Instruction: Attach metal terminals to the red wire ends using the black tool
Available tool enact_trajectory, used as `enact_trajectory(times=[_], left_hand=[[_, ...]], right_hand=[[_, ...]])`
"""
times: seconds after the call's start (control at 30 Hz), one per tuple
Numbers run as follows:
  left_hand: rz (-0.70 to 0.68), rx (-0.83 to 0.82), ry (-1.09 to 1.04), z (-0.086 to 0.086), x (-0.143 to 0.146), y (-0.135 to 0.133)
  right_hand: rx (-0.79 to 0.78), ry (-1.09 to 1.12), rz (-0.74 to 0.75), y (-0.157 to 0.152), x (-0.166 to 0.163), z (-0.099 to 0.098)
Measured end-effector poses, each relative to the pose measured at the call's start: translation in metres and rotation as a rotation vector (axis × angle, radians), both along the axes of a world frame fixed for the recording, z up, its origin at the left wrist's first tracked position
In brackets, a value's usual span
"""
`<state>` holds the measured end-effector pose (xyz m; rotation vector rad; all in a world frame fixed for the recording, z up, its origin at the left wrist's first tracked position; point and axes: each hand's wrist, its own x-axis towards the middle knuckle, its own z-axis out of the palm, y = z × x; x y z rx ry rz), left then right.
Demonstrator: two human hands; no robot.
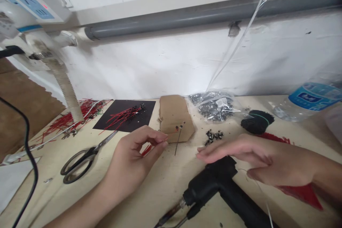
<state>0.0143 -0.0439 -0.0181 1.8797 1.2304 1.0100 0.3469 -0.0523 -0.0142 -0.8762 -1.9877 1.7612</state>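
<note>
My left hand [136,155] pinches a thin red wire [172,132] between thumb and forefinger; the wire's tip carries a small dark part [181,126] over a brown cardboard piece [175,117]. A black wire [177,142] hangs down beside it. My right hand [256,158] hovers flat, fingers stretched leftward, just above a black soldering gun [213,185] lying on the table; a fine silvery solder strand [263,194] runs under its thumb.
Scissors [80,162] lie at the left. A black mat [125,114] holds red wires. A bag of small black parts [215,105], loose parts [213,135], a black bundle [256,121], a water bottle [310,99] and a fume hose [66,89] stand around.
</note>
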Motion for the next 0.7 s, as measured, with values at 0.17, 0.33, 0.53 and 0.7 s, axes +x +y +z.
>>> enact_trajectory(times=[0.17, 0.33, 0.53, 0.7], left_hand=[[-0.097, 0.221, 0.057, 0.004, 0.001, -0.015], [-0.279, 0.519, 0.239, 0.009, -0.002, -0.025], [-0.227, 0.609, 0.236, 0.019, 0.001, -0.024], [-0.280, 0.679, 0.212, 0.021, 0.001, -0.018]], right_hand=[[-0.079, 0.115, -0.197, 0.004, -0.005, -0.001], [0.162, 0.085, -0.382, 0.000, -0.014, 0.004], [0.528, -0.056, -0.481, -0.009, -0.027, 0.010], [0.766, -0.139, -0.417, -0.012, -0.045, 0.024]])
